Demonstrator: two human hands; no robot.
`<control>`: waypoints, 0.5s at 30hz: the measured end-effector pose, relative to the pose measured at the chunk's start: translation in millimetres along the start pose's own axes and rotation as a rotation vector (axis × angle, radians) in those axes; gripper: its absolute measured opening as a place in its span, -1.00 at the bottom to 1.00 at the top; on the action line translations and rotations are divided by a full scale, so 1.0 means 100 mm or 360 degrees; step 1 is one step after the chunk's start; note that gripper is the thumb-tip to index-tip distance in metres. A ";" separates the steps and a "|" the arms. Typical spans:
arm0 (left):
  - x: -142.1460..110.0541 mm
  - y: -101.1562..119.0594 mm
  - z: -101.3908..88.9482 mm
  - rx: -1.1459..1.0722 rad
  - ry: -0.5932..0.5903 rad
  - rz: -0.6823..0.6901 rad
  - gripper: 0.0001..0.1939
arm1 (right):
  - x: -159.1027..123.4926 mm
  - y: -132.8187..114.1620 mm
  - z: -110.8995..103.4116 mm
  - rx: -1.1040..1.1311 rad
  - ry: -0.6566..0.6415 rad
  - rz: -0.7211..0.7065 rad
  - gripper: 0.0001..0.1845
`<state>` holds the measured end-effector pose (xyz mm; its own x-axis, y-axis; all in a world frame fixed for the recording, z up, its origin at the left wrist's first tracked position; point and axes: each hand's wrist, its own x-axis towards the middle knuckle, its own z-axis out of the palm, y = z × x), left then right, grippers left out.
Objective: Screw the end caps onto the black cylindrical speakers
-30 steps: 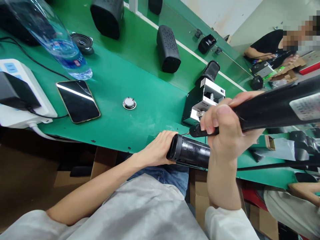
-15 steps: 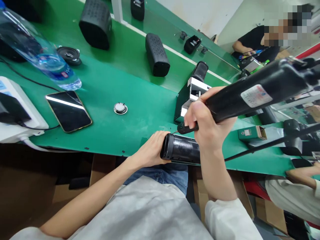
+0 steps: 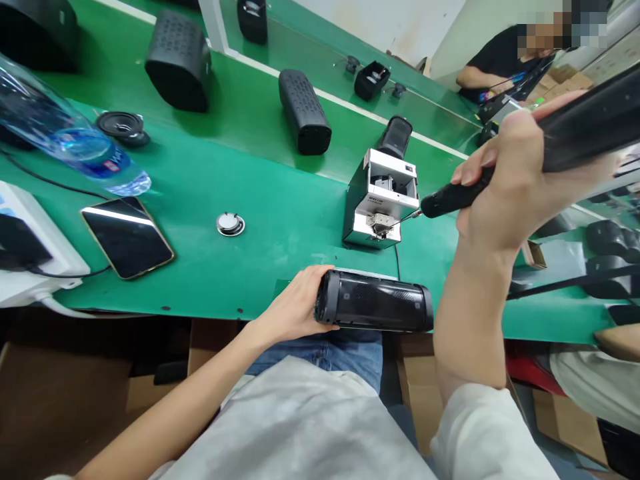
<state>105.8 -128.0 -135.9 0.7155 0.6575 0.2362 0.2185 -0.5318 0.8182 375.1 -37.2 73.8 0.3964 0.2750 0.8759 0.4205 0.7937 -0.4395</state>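
Note:
A long black speaker [image 3: 375,308] with a mesh front lies on its side at the near edge of the green table [image 3: 280,220]. My left hand [image 3: 295,305] grips its left end. My right hand [image 3: 520,180] holds a black electric screwdriver [image 3: 575,137] up to the right, its thin bit pointing at a small black and silver screw feeder box [image 3: 383,208] behind the speaker. The bit's tip hangs just at the box's right side.
A phone [image 3: 127,235] lies face up at the left beside a white power strip [image 3: 30,247] and a tilted water bottle [image 3: 65,143]. A small round metal part [image 3: 231,224], a loose speaker driver [image 3: 123,127] and several black speaker housings [image 3: 304,120] sit farther back. Another person sits at the far right.
My right hand has lifted the screwdriver off the speaker's end and swung it up and right to the feeder box. My left hand still holds the speaker.

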 end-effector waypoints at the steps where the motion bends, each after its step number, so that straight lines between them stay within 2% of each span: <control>1: 0.00 0.00 0.00 0.0018 -0.0016 -0.0003 0.12 | -0.02 0.04 -0.01 -0.0042 -0.0031 0.0022 -0.83; 5: -0.01 0.00 -0.01 0.0067 -0.0049 -0.0005 0.18 | -0.05 0.10 -0.03 -0.0032 0.0032 0.0021 -0.75; 10: 0.00 0.00 0.00 0.0065 -0.0032 -0.0006 0.19 | -0.12 0.13 -0.03 -0.0011 0.0074 0.0088 -0.84; 12: 0.00 0.00 0.00 0.0069 -0.0037 -0.0001 0.17 | -0.15 0.04 -0.03 0.0018 0.0124 0.0111 -0.87; 15: 0.00 0.00 0.01 0.0061 -0.0029 0.0024 0.12 | -0.17 -0.25 -0.05 -0.0012 0.0051 0.0222 -0.92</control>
<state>106.2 -128.7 -136.8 0.7309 0.6394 0.2385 0.2326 -0.5619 0.7938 361.7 -64.4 68.4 0.4771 0.3646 0.7996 0.3659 0.7449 -0.5579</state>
